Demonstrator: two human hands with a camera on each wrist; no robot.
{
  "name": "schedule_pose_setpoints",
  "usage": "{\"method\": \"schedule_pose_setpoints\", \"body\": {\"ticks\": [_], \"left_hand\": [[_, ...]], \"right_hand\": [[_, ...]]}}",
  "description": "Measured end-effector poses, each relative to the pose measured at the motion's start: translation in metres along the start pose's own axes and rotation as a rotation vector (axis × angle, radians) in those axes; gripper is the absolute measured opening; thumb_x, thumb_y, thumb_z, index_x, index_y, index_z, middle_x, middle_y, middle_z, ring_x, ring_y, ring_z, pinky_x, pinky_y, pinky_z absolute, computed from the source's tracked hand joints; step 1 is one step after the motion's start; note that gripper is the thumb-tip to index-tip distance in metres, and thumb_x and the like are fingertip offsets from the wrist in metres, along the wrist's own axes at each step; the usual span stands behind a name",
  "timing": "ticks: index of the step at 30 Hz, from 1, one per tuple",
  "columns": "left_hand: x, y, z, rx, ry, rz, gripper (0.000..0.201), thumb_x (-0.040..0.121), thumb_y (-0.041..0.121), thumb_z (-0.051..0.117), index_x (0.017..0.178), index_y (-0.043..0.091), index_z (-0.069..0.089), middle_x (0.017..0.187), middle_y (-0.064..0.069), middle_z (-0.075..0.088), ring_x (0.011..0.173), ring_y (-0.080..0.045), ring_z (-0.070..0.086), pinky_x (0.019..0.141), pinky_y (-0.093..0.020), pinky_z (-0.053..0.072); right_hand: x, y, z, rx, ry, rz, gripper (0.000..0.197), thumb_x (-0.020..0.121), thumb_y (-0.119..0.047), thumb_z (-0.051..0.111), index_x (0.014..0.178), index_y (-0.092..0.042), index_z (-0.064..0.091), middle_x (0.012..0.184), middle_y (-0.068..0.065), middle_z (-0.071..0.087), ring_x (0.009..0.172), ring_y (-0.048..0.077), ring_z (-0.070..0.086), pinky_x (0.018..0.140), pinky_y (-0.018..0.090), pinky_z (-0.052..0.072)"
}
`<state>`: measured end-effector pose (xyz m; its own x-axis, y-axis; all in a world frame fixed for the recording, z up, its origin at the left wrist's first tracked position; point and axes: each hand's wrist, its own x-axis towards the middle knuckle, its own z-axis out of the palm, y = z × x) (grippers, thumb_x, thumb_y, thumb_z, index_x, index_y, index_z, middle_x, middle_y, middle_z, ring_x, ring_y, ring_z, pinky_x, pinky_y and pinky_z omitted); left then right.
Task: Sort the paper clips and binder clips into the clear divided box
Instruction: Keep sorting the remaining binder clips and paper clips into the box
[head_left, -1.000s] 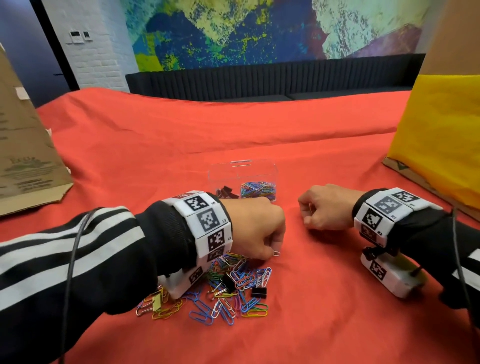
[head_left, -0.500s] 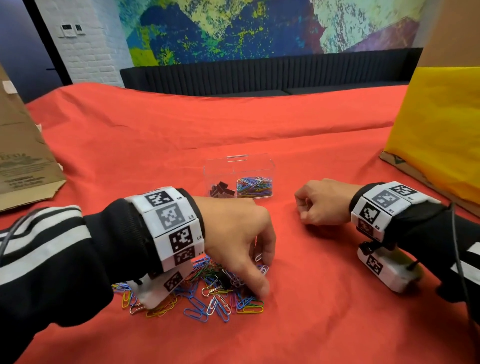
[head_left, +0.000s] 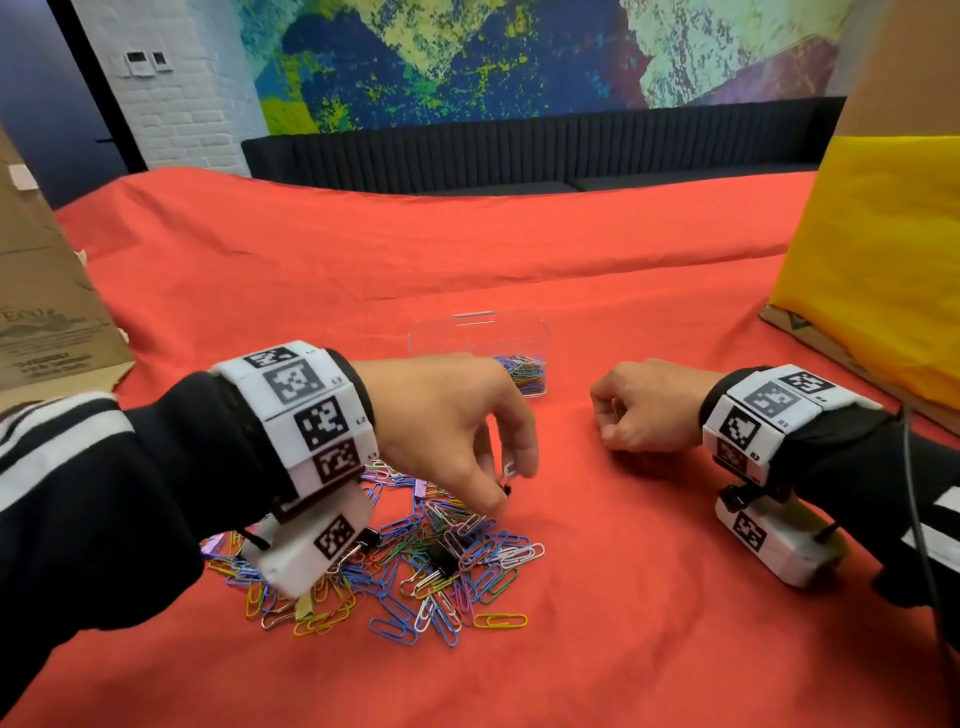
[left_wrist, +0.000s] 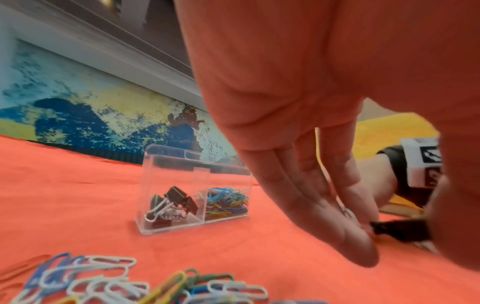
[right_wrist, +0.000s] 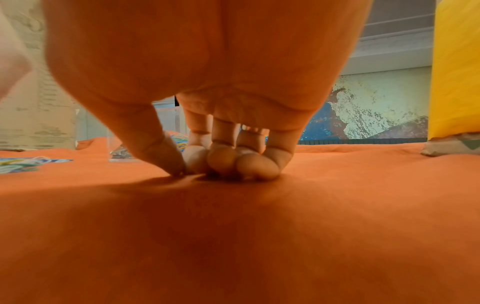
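Note:
My left hand (head_left: 501, 480) hovers just above the far edge of a heap of coloured paper clips (head_left: 415, 566) and pinches a small black binder clip (left_wrist: 400, 229) between thumb and fingers; its silver handle shows at the binder clip (head_left: 508, 475) in the head view. Another black binder clip (head_left: 441, 556) lies in the heap. The clear divided box (head_left: 478, 332) stands beyond the hand, with black binder clips (left_wrist: 171, 205) in its left half and coloured paper clips (left_wrist: 226, 201) in its right. My right hand (head_left: 613, 418) rests curled in a fist on the cloth, holding nothing.
A red cloth (head_left: 623, 623) covers the table. A brown paper bag (head_left: 47, 312) stands at the far left. A yellow padded envelope on cardboard (head_left: 883, 260) leans at the right. A dark bench runs along the back.
My left hand dipped into the heap, then lifted with a black binder clip pinched in its fingers. The right fist has stayed in place.

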<state>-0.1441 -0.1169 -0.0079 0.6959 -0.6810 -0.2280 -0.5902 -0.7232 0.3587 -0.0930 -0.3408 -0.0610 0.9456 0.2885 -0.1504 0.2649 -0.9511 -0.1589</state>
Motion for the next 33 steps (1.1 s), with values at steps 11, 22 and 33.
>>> {"method": "schedule_pose_setpoints", "body": {"ticks": [11, 22, 33], "left_hand": [[0.016, -0.058, -0.063, 0.034, 0.447, -0.054, 0.018, 0.080, 0.022, 0.076, 0.097, 0.023, 0.079, 0.088, 0.011, 0.077, 0.082, 0.001, 0.072, 0.087, -0.033, 0.058], [0.045, -0.088, -0.059, 0.185, 0.668, -0.201, 0.027, 0.069, 0.031, 0.084, 0.095, 0.027, 0.078, 0.084, 0.003, 0.076, 0.079, -0.010, 0.070, 0.084, -0.031, 0.056], [0.065, -0.060, -0.054, 0.156, 0.652, -0.030, 0.018, 0.077, 0.012, 0.071, 0.088, 0.026, 0.078, 0.077, 0.010, 0.075, 0.069, 0.001, 0.068, 0.077, -0.020, 0.056]], "right_hand": [[0.001, 0.001, 0.000, 0.005, -0.011, -0.003, 0.008, 0.076, -0.024, 0.060, 0.068, -0.025, 0.060, 0.072, -0.004, 0.066, 0.067, 0.011, 0.058, 0.062, 0.029, 0.046], [0.002, 0.002, 0.001, 0.007, -0.007, -0.005, 0.005, 0.076, -0.024, 0.060, 0.071, -0.023, 0.061, 0.073, -0.004, 0.067, 0.068, 0.011, 0.059, 0.065, 0.030, 0.051], [0.001, 0.001, 0.002, -0.014, 0.002, -0.018, 0.006, 0.077, -0.024, 0.058, 0.072, -0.023, 0.061, 0.074, -0.002, 0.068, 0.068, 0.010, 0.058, 0.068, 0.032, 0.052]]}}
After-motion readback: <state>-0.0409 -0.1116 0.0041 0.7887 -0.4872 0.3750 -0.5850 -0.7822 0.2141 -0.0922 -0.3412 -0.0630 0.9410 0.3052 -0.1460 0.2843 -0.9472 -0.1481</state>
